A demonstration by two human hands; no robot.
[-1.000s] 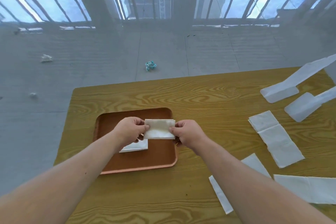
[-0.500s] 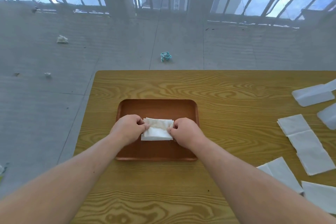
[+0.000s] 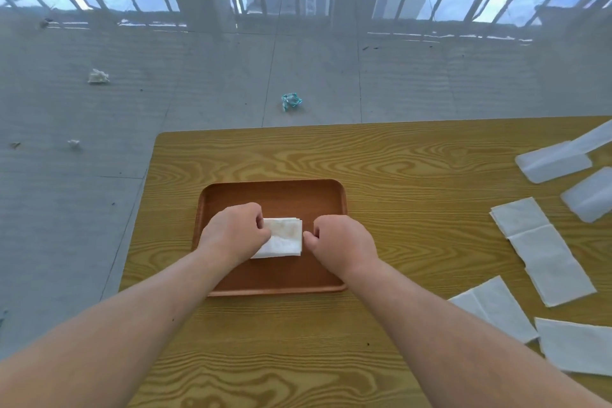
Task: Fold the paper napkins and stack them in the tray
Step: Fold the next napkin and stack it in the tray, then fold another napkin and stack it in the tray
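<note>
A brown tray lies on the wooden table. In it rests a small stack of folded white napkins. My left hand covers the stack's left end, fingers curled and pinching the top napkin. My right hand sits just right of the stack, fingers curled in, thumb tip at the napkin's right edge with nothing between the fingers. Unfolded napkins lie on the table to the right; another and a third lie nearer me.
Two translucent plastic wrappers lie at the table's far right. The table's left edge drops to a grey tiled floor strewn with crumpled scraps. A barred railing runs along the far side.
The folded napkin came down from above the tray onto the stack. My right hand has let go of its right end and drawn slightly away; my left hand stays on it.
</note>
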